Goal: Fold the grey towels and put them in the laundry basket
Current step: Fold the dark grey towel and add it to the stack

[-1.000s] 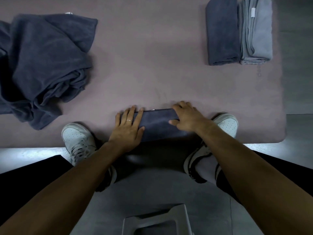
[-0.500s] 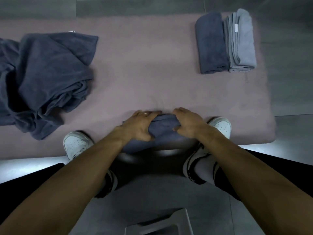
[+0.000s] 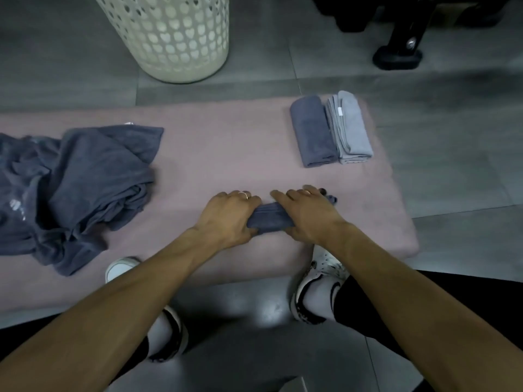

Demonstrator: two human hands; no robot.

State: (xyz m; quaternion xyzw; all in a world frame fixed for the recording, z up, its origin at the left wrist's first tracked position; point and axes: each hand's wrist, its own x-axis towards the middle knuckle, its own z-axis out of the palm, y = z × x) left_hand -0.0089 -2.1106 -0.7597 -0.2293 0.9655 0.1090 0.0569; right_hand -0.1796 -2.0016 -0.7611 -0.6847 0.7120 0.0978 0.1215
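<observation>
With both my left hand [image 3: 226, 215] and right hand [image 3: 307, 215] gripping the folded dark grey towel [image 3: 267, 220], next: lift into white perforated laundry basket [image 3: 172, 38].

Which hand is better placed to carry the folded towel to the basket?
Left, probably. Both hands grip the towel, but the left hand is on the side of the basket; the right hand is farther.
</observation>
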